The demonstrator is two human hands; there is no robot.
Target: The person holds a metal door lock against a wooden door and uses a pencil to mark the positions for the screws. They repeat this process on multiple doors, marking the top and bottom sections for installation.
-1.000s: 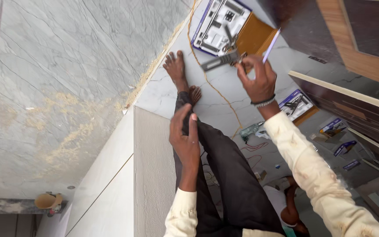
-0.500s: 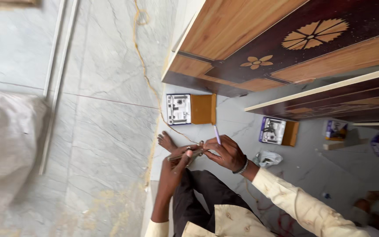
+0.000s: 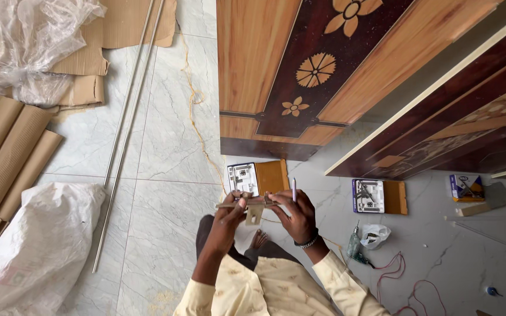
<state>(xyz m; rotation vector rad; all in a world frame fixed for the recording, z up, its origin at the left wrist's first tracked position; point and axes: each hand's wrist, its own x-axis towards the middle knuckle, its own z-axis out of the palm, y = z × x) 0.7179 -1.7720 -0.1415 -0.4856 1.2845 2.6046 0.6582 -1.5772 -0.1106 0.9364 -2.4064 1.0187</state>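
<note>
We look down on a person seated on a pale marble floor [image 3: 165, 146], both hands raised in front of the chest. The left hand [image 3: 229, 217] and the right hand [image 3: 297, 215] meet on a small metal door fitting [image 3: 252, 209], a pale plate with a thin bar running sideways from it. The fitting is held in the air between the two hands, above the person's knees and just below the nearer hardware box [image 3: 255, 178]. The left grip is closed on the bar end of the fitting; the right grip is closed on its other side, and a pencil [image 3: 293, 189] stands upright between the right fingers. A dark bracelet [image 3: 307, 241] circles the right wrist.

Beyond the hands we see a wooden door panel [image 3: 300, 70] with inlaid flower motifs, lying flat, and a second dark panel [image 3: 440, 123] to its right. A second hardware box [image 3: 378, 196] lies open on the floor well to the right, near a small clear bag [image 3: 376, 235] and a red cable [image 3: 408, 281]. Two long metal rods [image 3: 125, 126] run along the floor at left, beside corrugated cardboard [image 3: 7, 158], crumpled plastic wrap [image 3: 24, 47] and a white sack [image 3: 36, 246].
</note>
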